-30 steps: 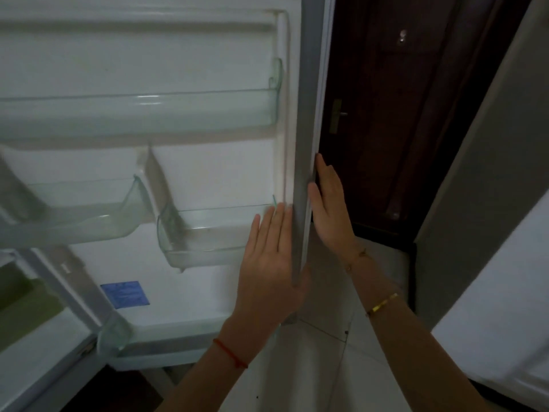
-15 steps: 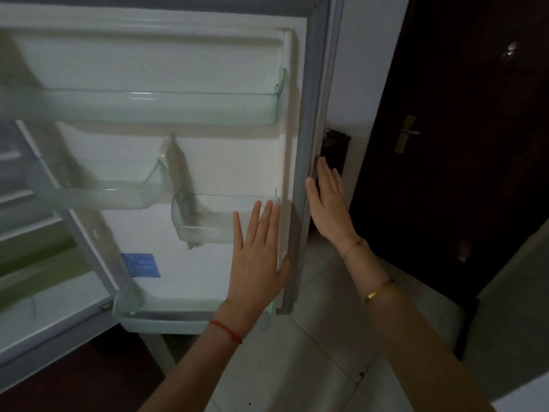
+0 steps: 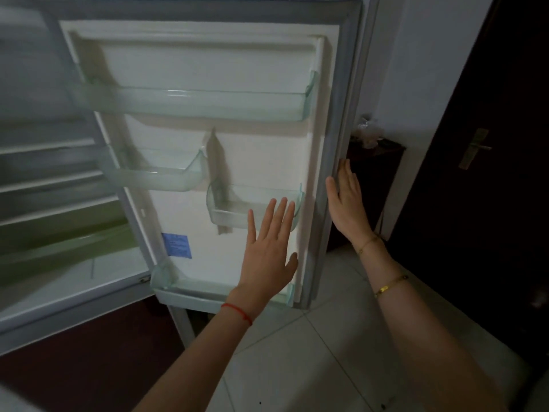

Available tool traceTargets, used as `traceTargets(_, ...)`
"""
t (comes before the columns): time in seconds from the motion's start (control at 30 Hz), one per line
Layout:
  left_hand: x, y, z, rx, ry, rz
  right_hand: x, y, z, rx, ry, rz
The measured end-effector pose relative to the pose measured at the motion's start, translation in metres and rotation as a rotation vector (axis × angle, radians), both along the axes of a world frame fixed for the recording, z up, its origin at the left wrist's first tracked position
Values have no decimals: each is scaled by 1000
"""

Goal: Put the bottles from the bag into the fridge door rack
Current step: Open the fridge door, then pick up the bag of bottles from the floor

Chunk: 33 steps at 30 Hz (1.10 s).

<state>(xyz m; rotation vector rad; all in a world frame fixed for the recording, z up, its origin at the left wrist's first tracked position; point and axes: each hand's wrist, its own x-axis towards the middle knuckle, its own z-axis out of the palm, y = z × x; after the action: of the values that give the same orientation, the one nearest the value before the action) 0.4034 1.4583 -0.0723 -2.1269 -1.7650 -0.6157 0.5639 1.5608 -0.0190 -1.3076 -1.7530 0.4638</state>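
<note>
The fridge door (image 3: pixel 267 150) stands open, its inner side facing me. It carries a long clear top rack (image 3: pixel 208 105), two small clear racks, one on the left (image 3: pixel 154 176) and one on the right (image 3: pixel 231 212), and a bottom rack (image 3: pixel 190 288). All racks look bare. My left hand (image 3: pixel 269 257) is flat with fingers spread in front of the door's inner panel, below the right small rack. My right hand (image 3: pixel 346 203) lies flat against the door's outer edge. No bottles and no bag that I can make out.
The fridge interior with shelves (image 3: pixel 50 179) is at the left. A dark wooden door with a brass handle (image 3: pixel 475 148) stands at the right. A dark low cabinet (image 3: pixel 371 179) with something in clear plastic on top sits behind the fridge door. Pale floor tiles lie below.
The fridge door has swung further open to the right, with both hands staying at its free edge. My view has pulled back and shows more of the door and the floor.
</note>
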Motion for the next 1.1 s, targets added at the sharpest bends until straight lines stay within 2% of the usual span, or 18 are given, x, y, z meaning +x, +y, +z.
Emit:
traceTargets(0.23, -7, -11, 2, -20, -38, -42, 7, -9, -4, 23, -5, 51)
traceTargets(0.47, -23, -37, 6, 25, -186, -35, 14, -29, -4, 36, -38, 63)
traceTargets(0.67, -51, -75, 10, 31, -243, 51, -2, -76, 1, 219, 2, 39)
traceTargets(0.8, -76, -113, 9, 14, -292, 101, -24, -108, -2, 250, 7, 162)
traceTargets(0.97, -110, -167, 4, 10, -364, 192, -63, -148, -10, 121, -109, 408)
traceTargets(1.1, -134, -208, 2, 31, -381, 274, -101, -176, -15, 100, -180, 546)
